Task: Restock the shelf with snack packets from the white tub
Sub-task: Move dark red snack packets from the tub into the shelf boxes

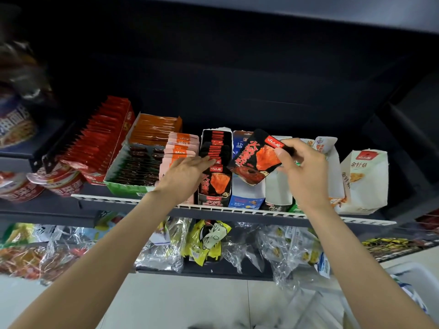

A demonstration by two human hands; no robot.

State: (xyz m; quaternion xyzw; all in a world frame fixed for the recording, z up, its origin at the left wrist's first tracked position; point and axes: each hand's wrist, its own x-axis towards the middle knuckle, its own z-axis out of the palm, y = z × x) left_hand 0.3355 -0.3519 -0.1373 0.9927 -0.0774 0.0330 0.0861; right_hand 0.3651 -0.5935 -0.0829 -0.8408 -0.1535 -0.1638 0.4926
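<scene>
Two bare forearms, no sleeves, no rings, watch or gloves on either hand.

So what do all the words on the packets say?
"火": on the black packet the right hand pinches; remaining characters unclear.
"盐": blue box.
"金针": white box.
Cup labels at left, lower shelf bags: too blurred.

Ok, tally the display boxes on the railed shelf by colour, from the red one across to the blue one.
Red box: 1
Orange box: 1
Green box: 1
Pink box: 1
Black box: 1
Blue box: 1
Total: 6
</scene>
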